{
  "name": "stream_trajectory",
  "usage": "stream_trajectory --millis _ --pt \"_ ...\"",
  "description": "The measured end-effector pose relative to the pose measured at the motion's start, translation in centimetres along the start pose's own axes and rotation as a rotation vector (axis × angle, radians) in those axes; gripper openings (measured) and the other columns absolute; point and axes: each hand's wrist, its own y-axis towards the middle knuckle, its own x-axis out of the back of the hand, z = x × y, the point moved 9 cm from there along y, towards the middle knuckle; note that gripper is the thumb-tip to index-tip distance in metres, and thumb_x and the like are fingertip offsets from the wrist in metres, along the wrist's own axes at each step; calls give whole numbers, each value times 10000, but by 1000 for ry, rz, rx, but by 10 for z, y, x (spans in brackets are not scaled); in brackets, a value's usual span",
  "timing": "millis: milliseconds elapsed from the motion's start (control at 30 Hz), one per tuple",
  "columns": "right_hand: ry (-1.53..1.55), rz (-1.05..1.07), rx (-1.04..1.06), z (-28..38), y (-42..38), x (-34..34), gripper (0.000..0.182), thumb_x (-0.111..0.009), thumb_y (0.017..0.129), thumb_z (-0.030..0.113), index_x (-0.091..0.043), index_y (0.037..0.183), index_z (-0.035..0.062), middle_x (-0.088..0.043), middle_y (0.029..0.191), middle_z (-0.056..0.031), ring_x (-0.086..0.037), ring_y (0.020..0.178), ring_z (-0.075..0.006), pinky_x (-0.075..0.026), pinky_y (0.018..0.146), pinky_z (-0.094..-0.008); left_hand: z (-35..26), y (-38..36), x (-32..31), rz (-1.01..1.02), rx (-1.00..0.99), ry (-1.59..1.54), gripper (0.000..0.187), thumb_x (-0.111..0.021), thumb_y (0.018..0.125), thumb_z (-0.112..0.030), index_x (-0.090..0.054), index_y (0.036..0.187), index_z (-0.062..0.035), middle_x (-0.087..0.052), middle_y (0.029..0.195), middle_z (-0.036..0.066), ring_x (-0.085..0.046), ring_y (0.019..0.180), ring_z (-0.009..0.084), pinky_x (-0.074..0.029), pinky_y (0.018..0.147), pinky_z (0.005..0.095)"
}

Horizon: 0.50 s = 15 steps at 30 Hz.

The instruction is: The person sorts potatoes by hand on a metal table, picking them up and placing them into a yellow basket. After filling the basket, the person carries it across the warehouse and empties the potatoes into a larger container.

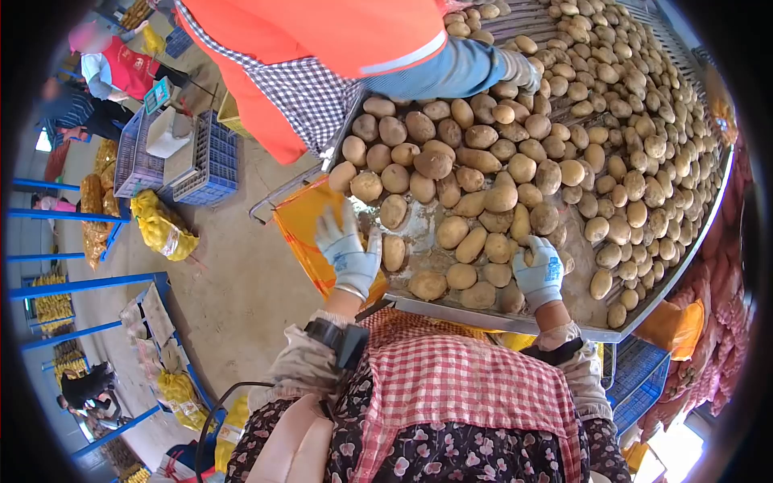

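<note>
Potatoes (501,193) of many sizes lie spread over the metal sorting table (580,278). My left hand (351,251), in a white and blue glove, is held with fingers spread at the table's left edge. It holds nothing and is beside a single potato (394,253). An orange mesh bag (304,229) hangs at that edge, partly behind the hand. My right hand (541,272), gloved alike, rests among the potatoes near the front edge. Its fingers curl around a potato (528,257), which shows only in part.
Across the table, a co-worker's gloved hand (519,71) touches the potatoes. Blue crates (208,165) and a filled yellow mesh bag (161,225) stand on the floor at left. Another blue crate (640,378) and an orange bag (676,328) are below the right edge.
</note>
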Motion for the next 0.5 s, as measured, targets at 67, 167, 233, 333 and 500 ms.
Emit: stream_trajectory --millis 67,167,233,333,500 --pt "-13 1 -9 2 6 2 166 -604 784 192 -660 910 99 -639 906 -142 -612 869 -334 -495 779 -413 -1 -1 -17 39 -94 48 592 -599 816 -320 -452 1354 -120 -304 1448 232 -266 1296 484 -214 1033 619" --pt "90 27 -57 -1 8 5 160 -615 782 207 -669 893 104 -648 923 -144 -620 871 -338 -499 779 -409 -23 11 -16 -33 -182 15 554 -571 831 -286 -445 1346 -126 -286 1456 230 -264 1295 487 -208 1041 610" --pt "160 12 -79 -10 12 1 164 -628 779 224 -672 883 104 -654 933 -145 -624 879 -339 -500 782 -402 -65 33 17 -49 -222 -361 571 -562 832 -286 -419 1363 -130 -307 1442 231 -300 1286 466 -232 1044 590" --pt "228 34 -41 -10 16 -5 189 -641 779 224 -671 917 98 -659 951 -150 -627 899 -333 -501 791 -392 -127 50 2 88 -547 -231 596 -599 822 -383 -453 1341 -129 -344 1422 228 -392 1219 436 -299 1029 553" --pt "353 86 -103 -20 -1 20 329 -648 806 306 -654 1048 83 -664 1042 -159 -630 980 -317 -498 844 -382 -113 31 -19 223 -747 155 627 -651 776 -354 -473 1347 -165 -401 1397 188 -383 1260 391 -327 1044 511"
